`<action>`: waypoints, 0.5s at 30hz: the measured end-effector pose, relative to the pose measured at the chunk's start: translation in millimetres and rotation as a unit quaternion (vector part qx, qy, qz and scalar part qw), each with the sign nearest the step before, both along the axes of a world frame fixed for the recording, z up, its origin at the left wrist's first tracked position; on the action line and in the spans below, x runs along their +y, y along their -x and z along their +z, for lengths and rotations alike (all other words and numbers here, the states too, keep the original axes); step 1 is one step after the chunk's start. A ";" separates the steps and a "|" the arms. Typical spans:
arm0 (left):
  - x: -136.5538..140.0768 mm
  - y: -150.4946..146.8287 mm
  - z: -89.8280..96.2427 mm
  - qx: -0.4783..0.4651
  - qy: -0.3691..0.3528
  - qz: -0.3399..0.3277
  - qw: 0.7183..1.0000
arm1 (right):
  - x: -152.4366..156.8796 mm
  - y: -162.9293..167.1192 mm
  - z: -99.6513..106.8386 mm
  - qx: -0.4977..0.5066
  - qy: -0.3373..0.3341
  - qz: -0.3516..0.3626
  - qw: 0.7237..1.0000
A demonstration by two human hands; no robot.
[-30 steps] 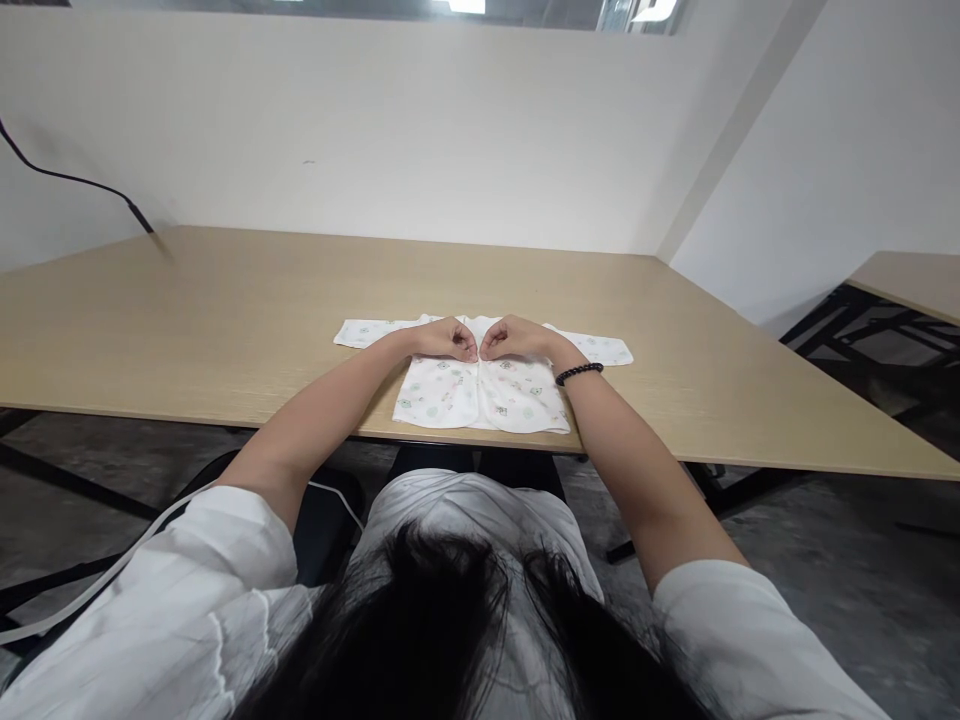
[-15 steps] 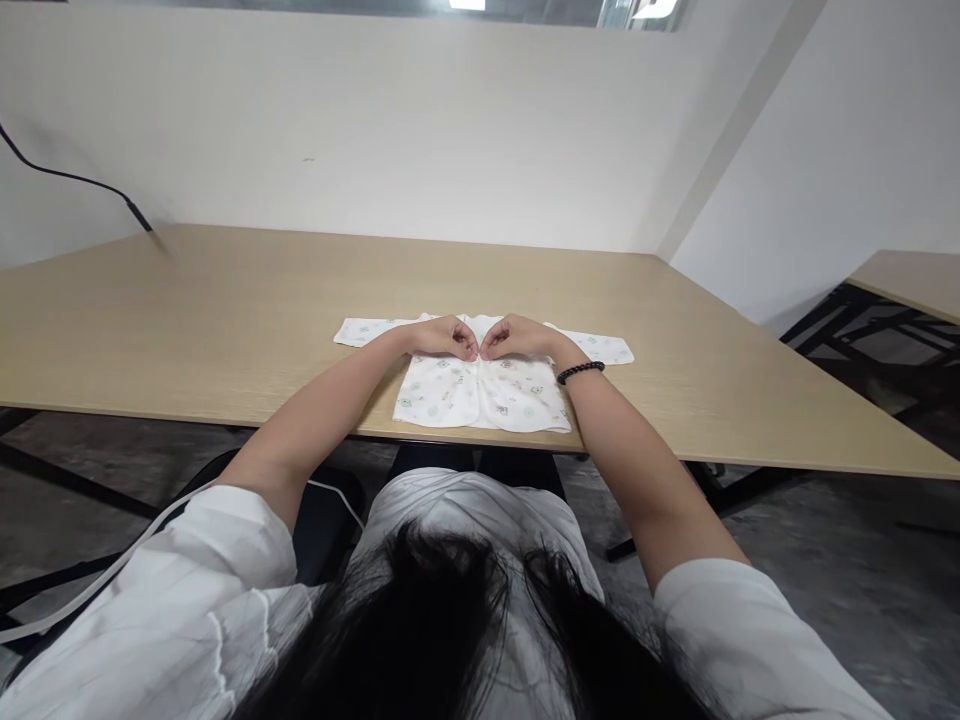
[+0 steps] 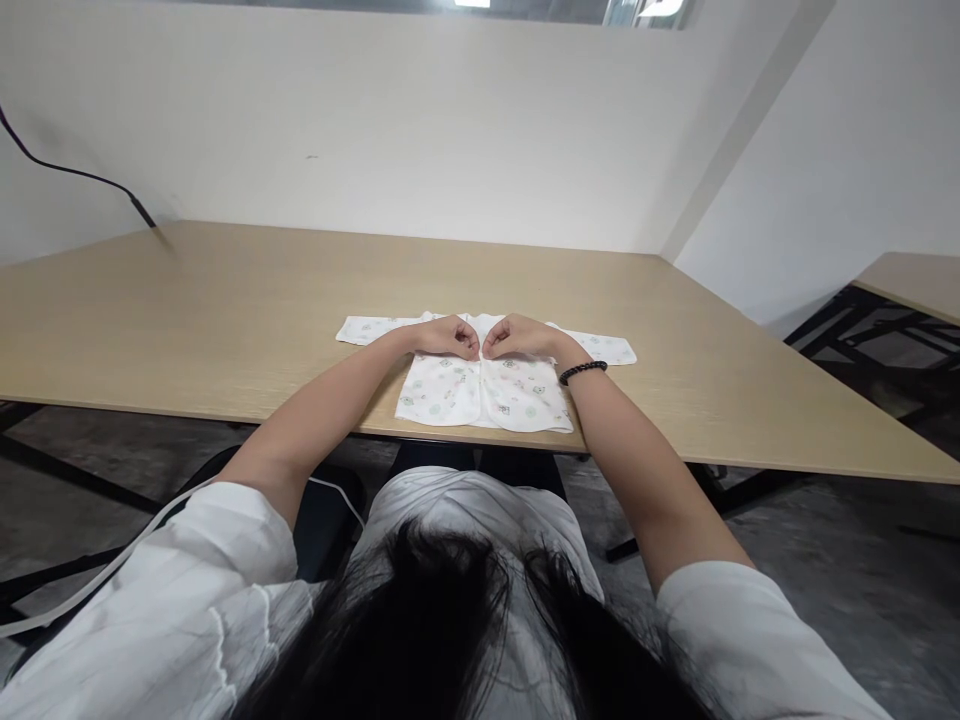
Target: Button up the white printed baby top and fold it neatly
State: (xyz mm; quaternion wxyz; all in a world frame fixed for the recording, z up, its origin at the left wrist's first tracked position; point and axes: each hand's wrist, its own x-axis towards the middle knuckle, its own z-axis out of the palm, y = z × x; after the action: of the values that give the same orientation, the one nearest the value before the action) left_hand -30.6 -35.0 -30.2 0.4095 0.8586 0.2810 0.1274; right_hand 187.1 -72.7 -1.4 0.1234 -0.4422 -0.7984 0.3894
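A small white long-sleeved shirt [image 3: 442, 390] with a pale print lies spread on the table, its sleeves out to both sides and its hem near the front edge. A front opening runs down its middle. My left hand [image 3: 451, 337] pinches the cloth just left of that opening. Close beside it, my right hand [image 3: 517, 337] pinches the cloth on the right, with a dark bead bracelet on the wrist. The fingertips of both hands nearly meet; whatever small fastening may be between them is hidden. My hands cover part of the shirt's chest.
The wooden table [image 3: 247, 310] reaches back to a white wall [image 3: 450, 130]. A black cable [image 3: 82, 177] hangs at the far left. Another table [image 3: 915, 285] stands to the right. A chair [image 3: 330, 520] and a white cord [image 3: 120, 565] are below on the left.
Both hands stay pinched on the shirt at the same place. The whole view has shifted very slightly.
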 end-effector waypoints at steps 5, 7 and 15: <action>-0.4 -0.2 -0.1 -0.003 -0.006 0.002 1.000 | -0.1 2.5 -1.2 -0.017 0.004 0.002 1.000; -0.1 -0.2 -0.6 -0.003 -0.009 0.004 1.000 | -0.8 2.8 -1.9 -0.022 0.004 0.002 1.000; -0.5 0.0 -2.4 -0.010 -0.015 0.008 1.000 | -1.8 3.8 -3.8 -0.031 -0.002 0.006 0.999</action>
State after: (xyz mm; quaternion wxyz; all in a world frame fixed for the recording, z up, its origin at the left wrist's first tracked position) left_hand -30.7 -35.5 -32.6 0.3982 0.8611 0.2818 0.1434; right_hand 183.3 -74.5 -5.2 0.0975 -0.4493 -0.8053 0.3743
